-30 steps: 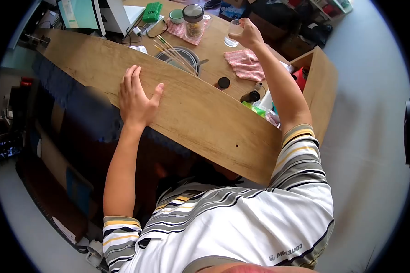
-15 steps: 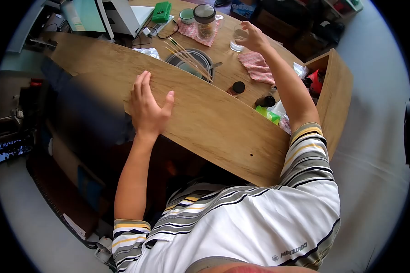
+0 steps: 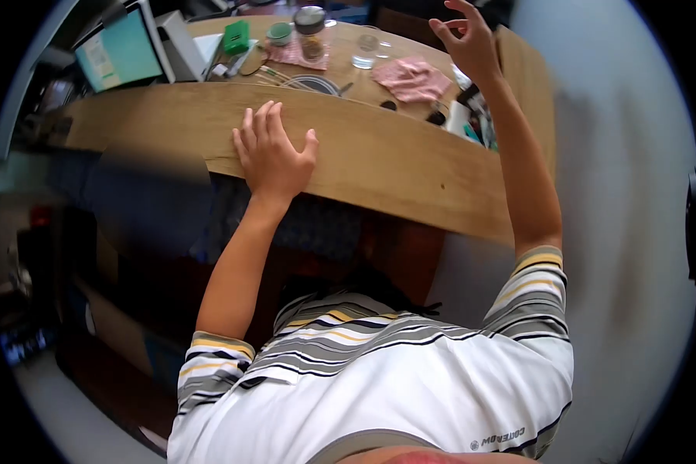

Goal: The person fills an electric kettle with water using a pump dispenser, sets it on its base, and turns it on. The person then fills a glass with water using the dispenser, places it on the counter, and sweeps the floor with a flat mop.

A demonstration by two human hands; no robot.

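My left hand [image 3: 277, 157] lies with spread fingers on the raised wooden board [image 3: 379, 158] along the desk's near side, holding nothing. Up at the right, my right hand [image 3: 472, 45] is held in the air with its fingers apart and nothing between them. Left of it a clear glass [image 3: 365, 52] stands upright on the desk, apart from the hand. A crumpled pink checked cloth [image 3: 412, 79] lies between the glass and my right forearm. Farther left, a lidded glass jar [image 3: 311, 37] stands on another pink cloth [image 3: 286, 55].
A monitor [image 3: 124, 50] and a green box [image 3: 237, 36] are at the back left. A green bowl [image 3: 279, 33] is beside the jar. Sticks lie over a grey plate [image 3: 317, 83] behind the board. Dark-lidded small containers [image 3: 436, 117] and a filled side compartment are at the right.
My right hand has let go of the glass and moved up and to the right, away from it. The glass stays on the desk. The whole view has shifted and turned.
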